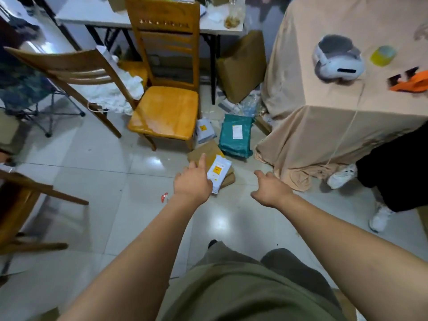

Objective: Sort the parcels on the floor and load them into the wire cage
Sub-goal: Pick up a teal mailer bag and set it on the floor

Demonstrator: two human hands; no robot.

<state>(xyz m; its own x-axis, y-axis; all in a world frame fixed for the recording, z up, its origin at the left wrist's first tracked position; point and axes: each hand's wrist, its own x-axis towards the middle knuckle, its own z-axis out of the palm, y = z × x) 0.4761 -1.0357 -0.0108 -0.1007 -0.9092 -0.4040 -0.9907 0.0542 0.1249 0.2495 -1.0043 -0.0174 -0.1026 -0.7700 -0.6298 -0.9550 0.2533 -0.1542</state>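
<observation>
Floor (92, 158): glossy pale tile showing light glare. Wooden chair (166, 107) at 12 o'clock, before a white folding table (104, 17). Second wooden chair (64, 68) at 10 o'clock. Table under beige cloth (324, 100) at 2 o'clock.

Glossy tiled floor (97, 158) under brown (208, 156), teal (235, 137), seemingly grey parcels (205, 132).

Parcels, chairs and hands, counted

On the tiled floor lie four parcels: one teal bag (236, 135), one grey-white bag (205, 130), one flat brown cardboard parcel (205, 154) and one white bag (218, 171) lying on it. One large brown box (243, 68) leans behind them. Three wooden chairs show, the nearest whole one orange-seated (165, 112). Two bare hands, left (193, 181) and right (271, 188), reach out. Two white shoes (341, 176) stand beside the one draped table (324, 112).
</observation>
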